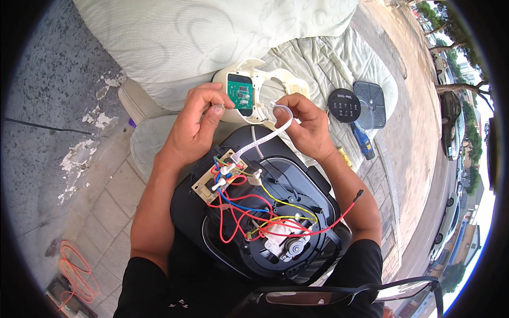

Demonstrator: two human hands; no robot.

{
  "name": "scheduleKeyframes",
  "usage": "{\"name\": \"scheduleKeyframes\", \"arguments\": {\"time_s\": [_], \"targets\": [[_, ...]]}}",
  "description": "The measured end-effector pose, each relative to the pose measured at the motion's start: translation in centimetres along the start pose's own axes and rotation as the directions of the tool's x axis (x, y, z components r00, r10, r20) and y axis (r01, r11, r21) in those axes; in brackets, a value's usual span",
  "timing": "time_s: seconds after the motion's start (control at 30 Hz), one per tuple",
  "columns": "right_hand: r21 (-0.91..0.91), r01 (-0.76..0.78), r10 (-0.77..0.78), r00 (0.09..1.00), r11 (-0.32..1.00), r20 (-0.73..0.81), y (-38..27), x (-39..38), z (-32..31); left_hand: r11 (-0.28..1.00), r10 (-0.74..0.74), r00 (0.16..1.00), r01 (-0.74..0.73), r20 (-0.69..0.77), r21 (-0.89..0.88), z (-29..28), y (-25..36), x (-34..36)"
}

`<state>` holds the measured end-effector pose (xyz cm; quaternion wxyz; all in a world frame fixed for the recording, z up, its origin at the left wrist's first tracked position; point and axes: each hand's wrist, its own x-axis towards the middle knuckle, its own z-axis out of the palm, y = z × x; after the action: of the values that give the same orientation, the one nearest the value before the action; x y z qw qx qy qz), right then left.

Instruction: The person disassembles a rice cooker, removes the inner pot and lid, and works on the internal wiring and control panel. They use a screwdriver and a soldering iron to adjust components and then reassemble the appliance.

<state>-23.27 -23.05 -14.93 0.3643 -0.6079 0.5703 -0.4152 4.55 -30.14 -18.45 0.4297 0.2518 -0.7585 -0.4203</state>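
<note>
My right hand [307,127] pinches the end of a white ribbon cable [265,139], which has a small white plug. The cable runs down to a tan circuit board [212,183] on a black appliance base [193,233] in my lap. Red, yellow and blue wires [249,199] spread from that board across the open base to a metal-and-white mechanism [283,238]. Thumb and finger of my left hand [199,122] are pressed together; whatever they hold is too small to name. Just beyond both hands lies a cream plastic housing [260,108] with a green circuit board [241,95] in it.
A padded pale cover [339,58] lies beneath the housing. To the right are a black disc [344,105], a dark grey perforated pad [374,100] and a blue tool [363,142]. Dark-framed glasses [366,289] cross the lower edge; an orange cord [79,270] is coiled lower left.
</note>
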Motion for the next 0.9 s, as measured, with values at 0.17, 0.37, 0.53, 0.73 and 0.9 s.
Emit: {"name": "scheduleKeyframes", "arguments": {"time_s": [0.17,0.37,0.53,0.73,0.9], "targets": [[-0.116,0.12,-0.12,0.993,0.986,0.005,-0.2,-0.4,-0.2,0.998,-0.04,0.999,0.039,-0.002,-0.044,0.3,0.6,0.2],[-0.285,0.181,-0.185,0.983,0.941,0.015,-0.3,-0.9,-0.4,0.998,-0.019,1.0,0.018,-0.015,-0.053,0.2,0.0,0.0],[-0.302,0.237,-0.242,0.97,0.923,0.023,-0.4,-0.8,-0.7,0.997,-0.032,0.999,0.03,-0.027,-0.071,0.4,0.0,0.0],[-0.3,0.289,-0.267,0.957,0.909,0.115,-1.0,-0.9,-1.7,0.995,-0.037,0.998,0.032,-0.047,-0.096,0.5,0.0,0.4],[-0.247,0.082,-0.06,0.994,0.965,0.094,-0.3,0.6,-3.3,0.991,-0.045,0.997,0.037,-0.06,-0.127,0.6,-0.4,0.4]]}}
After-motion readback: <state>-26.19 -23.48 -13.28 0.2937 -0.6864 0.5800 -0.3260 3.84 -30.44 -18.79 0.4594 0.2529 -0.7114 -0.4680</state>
